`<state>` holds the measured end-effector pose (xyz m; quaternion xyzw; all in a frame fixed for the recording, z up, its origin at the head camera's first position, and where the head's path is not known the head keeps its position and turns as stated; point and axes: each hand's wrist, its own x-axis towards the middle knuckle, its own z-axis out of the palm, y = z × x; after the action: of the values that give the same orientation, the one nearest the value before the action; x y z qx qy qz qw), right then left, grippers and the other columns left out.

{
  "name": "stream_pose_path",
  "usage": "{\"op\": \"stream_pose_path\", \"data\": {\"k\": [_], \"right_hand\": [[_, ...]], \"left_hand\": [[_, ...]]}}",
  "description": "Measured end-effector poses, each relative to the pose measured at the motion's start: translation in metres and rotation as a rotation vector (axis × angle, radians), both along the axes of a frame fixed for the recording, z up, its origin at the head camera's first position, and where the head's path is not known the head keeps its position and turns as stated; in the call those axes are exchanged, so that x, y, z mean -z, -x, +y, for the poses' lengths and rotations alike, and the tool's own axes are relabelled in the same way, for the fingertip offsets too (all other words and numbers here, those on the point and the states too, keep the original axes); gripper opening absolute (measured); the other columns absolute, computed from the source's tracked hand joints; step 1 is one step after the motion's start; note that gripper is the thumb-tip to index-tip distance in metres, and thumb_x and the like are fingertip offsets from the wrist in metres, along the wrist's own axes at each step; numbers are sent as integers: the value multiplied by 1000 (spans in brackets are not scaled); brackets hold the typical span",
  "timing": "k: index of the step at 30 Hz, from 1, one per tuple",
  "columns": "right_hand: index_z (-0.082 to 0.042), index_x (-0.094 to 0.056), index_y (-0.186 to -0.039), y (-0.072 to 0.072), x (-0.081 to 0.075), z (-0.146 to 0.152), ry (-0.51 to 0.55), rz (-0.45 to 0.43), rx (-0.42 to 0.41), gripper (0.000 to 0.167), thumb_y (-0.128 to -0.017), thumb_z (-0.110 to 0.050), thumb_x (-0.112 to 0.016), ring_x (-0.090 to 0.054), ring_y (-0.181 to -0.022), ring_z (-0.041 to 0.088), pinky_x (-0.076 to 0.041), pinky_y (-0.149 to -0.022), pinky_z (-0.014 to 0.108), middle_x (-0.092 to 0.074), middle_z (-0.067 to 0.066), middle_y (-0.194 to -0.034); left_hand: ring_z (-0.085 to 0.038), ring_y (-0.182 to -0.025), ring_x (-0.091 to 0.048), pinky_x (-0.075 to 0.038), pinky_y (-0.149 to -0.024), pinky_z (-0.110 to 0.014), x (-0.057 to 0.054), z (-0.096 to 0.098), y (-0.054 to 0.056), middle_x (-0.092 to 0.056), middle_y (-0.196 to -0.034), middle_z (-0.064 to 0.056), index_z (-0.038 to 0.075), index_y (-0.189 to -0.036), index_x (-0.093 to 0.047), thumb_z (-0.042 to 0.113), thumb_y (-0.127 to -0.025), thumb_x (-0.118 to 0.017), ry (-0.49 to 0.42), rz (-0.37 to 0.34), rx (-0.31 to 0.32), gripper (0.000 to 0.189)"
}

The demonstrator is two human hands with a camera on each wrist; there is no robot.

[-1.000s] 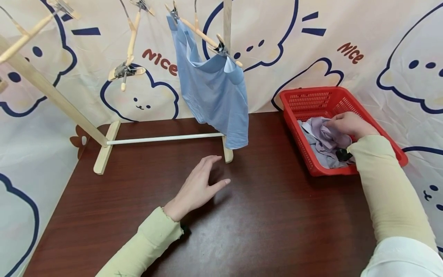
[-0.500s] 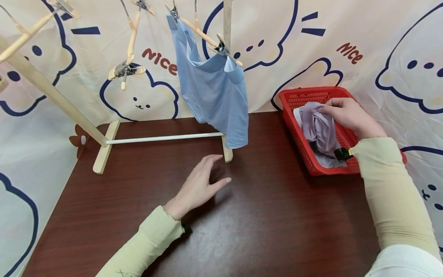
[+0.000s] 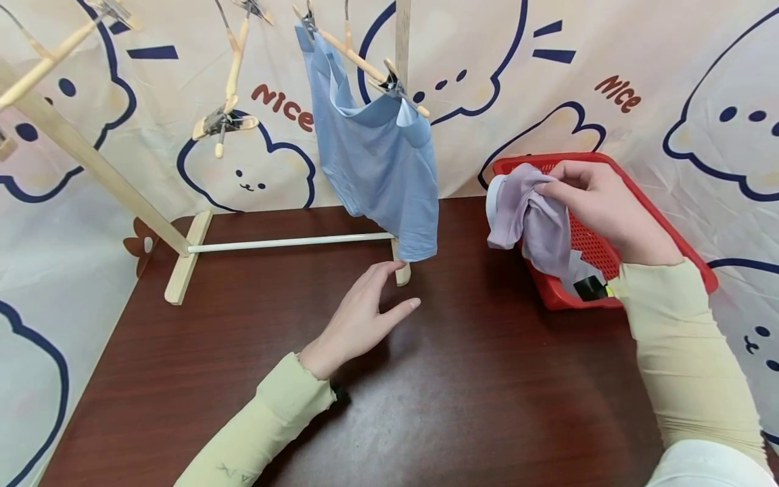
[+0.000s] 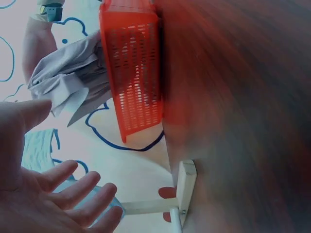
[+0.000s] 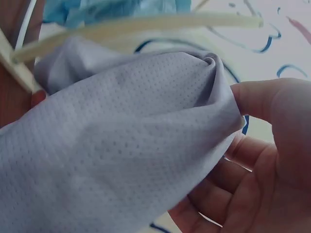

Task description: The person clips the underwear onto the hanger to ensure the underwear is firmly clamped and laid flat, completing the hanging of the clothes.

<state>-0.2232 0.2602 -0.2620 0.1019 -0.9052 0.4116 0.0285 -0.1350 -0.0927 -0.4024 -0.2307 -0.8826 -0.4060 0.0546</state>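
Note:
My right hand point(image 3: 608, 206) pinches a bunched lilac cloth garment point(image 3: 538, 220) between thumb and fingers, above the near left side of the red basket point(image 3: 550, 297). Fine dots pattern the lilac fabric point(image 5: 121, 141) in the right wrist view, and a white edge shows on its left side in the head view. My left hand point(image 3: 359, 321) hovers over the table with fingers spread and nothing in them, close to the foot of the rack. Light blue shorts point(image 3: 377, 149) hang from a clip hanger point(image 3: 359, 61) in front of it.
A wooden rack point(image 3: 91, 155) with a white lower bar point(image 3: 292, 243) stands at the back left. A bare clip hanger point(image 3: 234, 74) hangs beside the shorts. Some grey cloth point(image 3: 581, 267) lies in the basket. Behind the dark table point(image 3: 462, 379) is a printed curtain point(image 3: 462, 162).
My right hand has lifted the lilac garment up out of the basket and moved it left over the rim. My left hand has shifted slightly right and away from me.

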Motion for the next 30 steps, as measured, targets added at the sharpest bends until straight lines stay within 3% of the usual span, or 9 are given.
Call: {"op": "stream_pose_path", "data": {"k": [6, 16, 23, 27, 30], "right_hand": [[-7, -71, -100, -16, 1, -21, 31, 49, -84, 15, -97, -22, -70, -56, -72, 23, -45, -62, 26, -65, 8, -77], [-10, -72, -95, -39, 8, -45, 39, 29, -238, 8, -97, -18, -71, -58, -67, 26, -49, -59, 29, -64, 9, -74], [-11, -70, -93, -45, 25, -61, 54, 3, -423, 6, -98, -14, -69, -58, -68, 24, -48, -57, 31, -65, 4, -79], [-17, -71, -99, -45, 35, -68, -17, -66, -562, 2, -99, -18, -69, -60, -76, 20, -49, -64, 32, -68, -2, -86], [-22, -71, -107, -45, 40, -71, -88, -143, -628, 8, -99, -23, -69, -62, -82, 18, -51, -69, 33, -68, -5, -93]], "left_hand": [[-20, -130, -50, -38, -108, -38, -3, 8, 2, -53, -142, -2, 8, -146, -48, 46, -100, -62, -27, -11, 22, 61], [-14, -133, -47, -35, -110, -35, -4, 22, 0, -54, -143, 1, 12, -146, -53, 48, -104, -54, -32, -53, 62, 55], [-16, -137, -44, -33, -112, -35, 1, 30, -1, -52, -146, -3, 9, -148, -49, 51, -104, -50, -25, -117, 77, 61], [-14, -129, -51, -39, -108, -35, 4, 30, -2, -57, -140, -2, 10, -143, -52, 46, -104, -55, -62, -133, 98, 53], [-11, -107, -62, -48, -95, -35, 7, 29, -2, -66, -118, 0, 11, -131, -58, 31, -104, -59, -91, -118, 111, 34]]}}
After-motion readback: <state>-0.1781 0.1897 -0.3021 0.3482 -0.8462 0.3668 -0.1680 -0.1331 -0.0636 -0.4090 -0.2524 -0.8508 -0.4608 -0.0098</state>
